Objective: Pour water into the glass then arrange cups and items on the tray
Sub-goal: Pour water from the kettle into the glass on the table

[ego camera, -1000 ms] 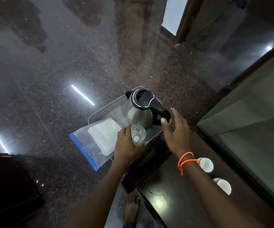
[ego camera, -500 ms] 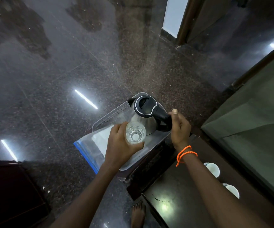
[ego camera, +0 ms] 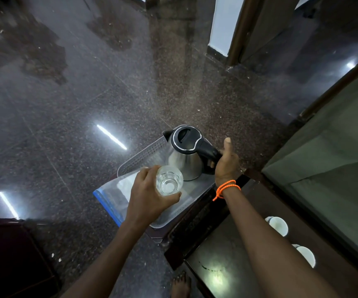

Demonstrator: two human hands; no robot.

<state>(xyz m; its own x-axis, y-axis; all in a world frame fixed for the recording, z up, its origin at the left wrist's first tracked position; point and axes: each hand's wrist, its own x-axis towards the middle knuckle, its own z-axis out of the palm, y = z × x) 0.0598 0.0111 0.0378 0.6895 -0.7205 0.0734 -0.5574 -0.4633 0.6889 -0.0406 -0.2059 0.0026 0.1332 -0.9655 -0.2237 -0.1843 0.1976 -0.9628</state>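
Head view, left hand (ego camera: 150,200) hiding glass (ego camera: 169,180) side, kettle (ego camera: 185,153) handle under right hand (ego camera: 226,163)

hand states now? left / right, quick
Left hand: closed around the glass, held upright over the tray.
Right hand: closed on the kettle handle, thumb sticking up.

The one camera sits on my head, facing forward and steeply down, close over my hands, perhaps tilted slightly right.
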